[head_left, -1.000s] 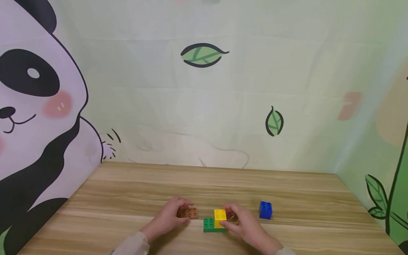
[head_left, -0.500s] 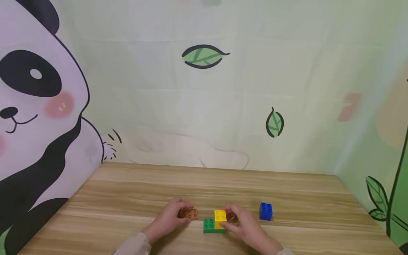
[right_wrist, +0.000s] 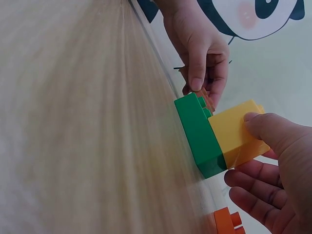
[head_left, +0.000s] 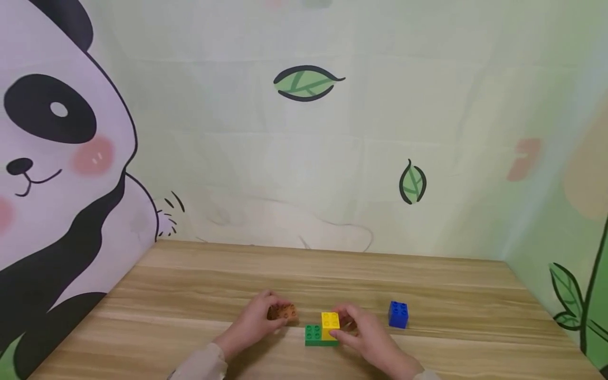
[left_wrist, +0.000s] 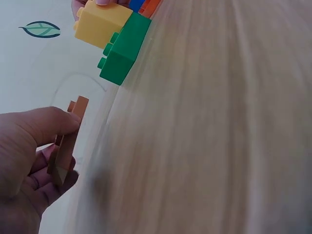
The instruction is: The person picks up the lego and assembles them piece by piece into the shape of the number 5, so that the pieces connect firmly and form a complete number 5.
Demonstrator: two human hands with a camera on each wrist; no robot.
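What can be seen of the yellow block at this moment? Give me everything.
The yellow block is a squarish, smooth toy brick, apparently plastic, with four round studs on top in two rows of two. It stands upright on the right half of the longer, lower green block, seemingly flush, with the green studs to its left uncovered. The right hand holds it from the right. Nothing sits on its studs.

left: slab [head_left: 288,312] | centre: upper brick [head_left: 330,323] on lower brick [head_left: 313,335] | right: block [head_left: 398,315]
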